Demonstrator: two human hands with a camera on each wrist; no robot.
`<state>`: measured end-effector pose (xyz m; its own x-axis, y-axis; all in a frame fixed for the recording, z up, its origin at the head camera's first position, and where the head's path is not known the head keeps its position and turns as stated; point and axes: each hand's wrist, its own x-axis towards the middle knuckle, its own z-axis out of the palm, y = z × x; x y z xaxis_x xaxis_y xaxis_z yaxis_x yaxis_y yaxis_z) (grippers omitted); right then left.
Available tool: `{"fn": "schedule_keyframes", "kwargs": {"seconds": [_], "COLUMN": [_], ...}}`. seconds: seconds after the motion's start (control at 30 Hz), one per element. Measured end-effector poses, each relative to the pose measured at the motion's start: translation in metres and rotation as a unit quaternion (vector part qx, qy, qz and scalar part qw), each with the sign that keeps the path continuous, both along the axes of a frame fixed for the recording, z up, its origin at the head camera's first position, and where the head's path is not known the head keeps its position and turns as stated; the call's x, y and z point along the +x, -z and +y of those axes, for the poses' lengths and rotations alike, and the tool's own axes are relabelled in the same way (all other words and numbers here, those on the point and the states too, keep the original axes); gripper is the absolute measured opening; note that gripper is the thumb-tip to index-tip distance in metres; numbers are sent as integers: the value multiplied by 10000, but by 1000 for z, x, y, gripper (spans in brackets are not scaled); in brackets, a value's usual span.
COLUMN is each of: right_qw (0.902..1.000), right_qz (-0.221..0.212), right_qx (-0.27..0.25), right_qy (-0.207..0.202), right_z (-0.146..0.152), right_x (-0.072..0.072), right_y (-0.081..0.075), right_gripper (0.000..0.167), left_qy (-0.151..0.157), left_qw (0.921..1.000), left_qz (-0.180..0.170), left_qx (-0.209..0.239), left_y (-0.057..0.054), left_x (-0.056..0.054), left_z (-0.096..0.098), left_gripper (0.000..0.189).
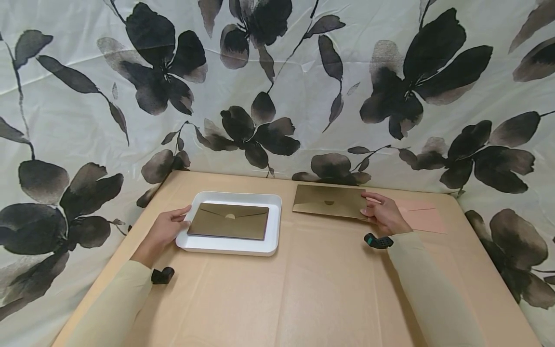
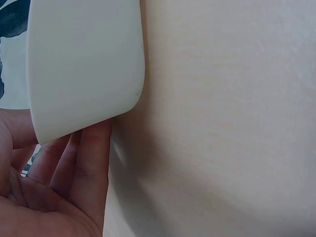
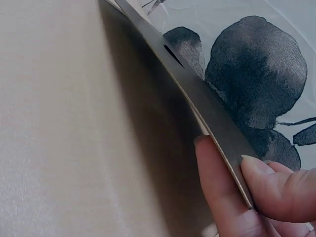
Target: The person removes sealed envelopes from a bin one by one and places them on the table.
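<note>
My left hand grips the left end of a shallow white tray, thumb at the rim. In the left wrist view its fingers reach under the corner of the tray. A gold envelope with a round seal lies in the tray, flap side up. To the right, my right hand pinches the right end of a second gold envelope. The right wrist view shows this envelope edge-on between thumb and fingers, tilted over the table with a shadow beneath.
A pink envelope lies on the wooden table, just right of my right hand and partly behind it. White cloth with dark flowers hangs behind the table and along its sides. Each wrist wears a black band.
</note>
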<state>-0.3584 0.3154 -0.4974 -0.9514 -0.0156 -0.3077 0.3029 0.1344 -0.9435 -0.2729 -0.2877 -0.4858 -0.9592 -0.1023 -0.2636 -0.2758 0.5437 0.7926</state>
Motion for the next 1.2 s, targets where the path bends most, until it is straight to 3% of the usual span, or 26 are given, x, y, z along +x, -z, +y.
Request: {"fn": "schedule_keyframes", "kwargs": {"seconds": [0.83, 1.2], "right_qw": [9989, 9994], "right_qz": [88, -38], "right_qx": [303, 73], "right_qy": [-336, -348], "right_z": [0, 0], "right_x": [-5, -5], "right_y": [2, 1], "right_gripper": [78, 81], "left_qy": [-32, -34], "left_qw": [9999, 10000], "left_qz": [-54, 26], "left_qx": [-84, -64], "left_y": [0, 0], "left_x": [-1, -1], "left_z": [-1, 0], "left_gripper": [62, 62]}}
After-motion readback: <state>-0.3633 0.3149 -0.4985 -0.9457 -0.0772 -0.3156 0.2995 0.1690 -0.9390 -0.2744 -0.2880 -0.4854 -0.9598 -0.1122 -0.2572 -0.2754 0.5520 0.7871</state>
